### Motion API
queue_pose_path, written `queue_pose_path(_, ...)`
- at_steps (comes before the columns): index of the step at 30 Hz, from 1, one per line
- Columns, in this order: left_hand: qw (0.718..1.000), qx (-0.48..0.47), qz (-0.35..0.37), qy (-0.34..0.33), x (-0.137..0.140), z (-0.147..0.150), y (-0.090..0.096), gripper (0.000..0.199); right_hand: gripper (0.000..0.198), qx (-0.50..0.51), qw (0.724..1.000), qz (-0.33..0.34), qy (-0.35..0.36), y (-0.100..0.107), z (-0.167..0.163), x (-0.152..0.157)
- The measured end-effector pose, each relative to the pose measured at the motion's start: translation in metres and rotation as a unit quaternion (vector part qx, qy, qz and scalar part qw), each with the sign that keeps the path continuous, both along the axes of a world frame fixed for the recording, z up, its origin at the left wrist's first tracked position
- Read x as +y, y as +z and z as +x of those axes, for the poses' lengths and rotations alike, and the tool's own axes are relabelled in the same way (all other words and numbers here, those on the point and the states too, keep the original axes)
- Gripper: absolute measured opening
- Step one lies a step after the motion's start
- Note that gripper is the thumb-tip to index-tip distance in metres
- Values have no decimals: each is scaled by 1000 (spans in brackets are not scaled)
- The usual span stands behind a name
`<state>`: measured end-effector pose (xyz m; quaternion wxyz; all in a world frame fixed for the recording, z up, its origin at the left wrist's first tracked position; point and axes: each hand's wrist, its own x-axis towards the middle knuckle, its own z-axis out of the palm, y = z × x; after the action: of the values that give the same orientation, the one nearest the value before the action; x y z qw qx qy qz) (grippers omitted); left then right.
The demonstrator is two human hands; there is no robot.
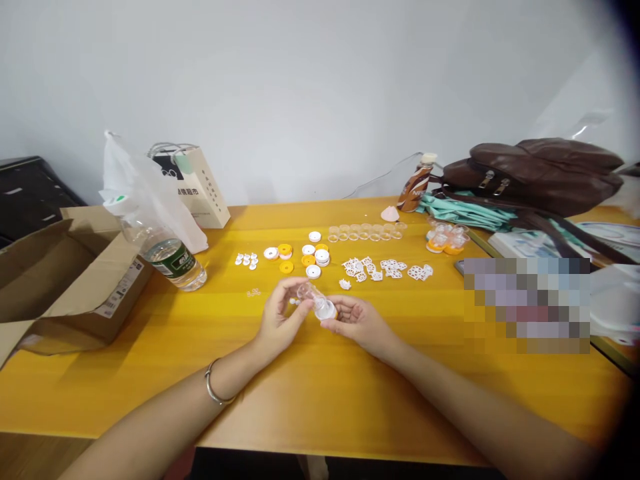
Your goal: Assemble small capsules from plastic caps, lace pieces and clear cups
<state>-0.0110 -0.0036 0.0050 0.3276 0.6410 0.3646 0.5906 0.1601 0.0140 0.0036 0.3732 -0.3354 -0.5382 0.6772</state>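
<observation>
At the centre of the frame, my left hand (285, 315) is gripping a clear plastic piece (307, 292) between thumb and fingers, while my right hand (361, 323) is pinching a white cap (326, 311) at its lower end, probably keeping both steady. Just beyond, clear cups (367, 235), white lattice pieces (356, 268) and orange and white discs (322, 256) are lying grouped by kind, presumably for easy picking. At upper left, a paper bag (203, 190) is showing characters seemingly ending in 超市; I am finding the water bottle's (173, 259) green label unreadable. At upper right, a brown bottle (417, 185) is showing "NES".
</observation>
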Motion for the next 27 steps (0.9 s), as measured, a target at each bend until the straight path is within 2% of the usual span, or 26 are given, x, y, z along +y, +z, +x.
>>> queue_pose_path(8,997,72,4,2,-1,-2,-1,29,30,16,1000,7,5,6,-1,-6)
queue_pose_path(18,993,106,44,-12,-3,-2,1,29,28,46,999,10,15,8,-2,-10)
queue_pose_path(27,994,102,11,-36,-3,-3,5,28,31,5,1000,13,7,10,0,-11)
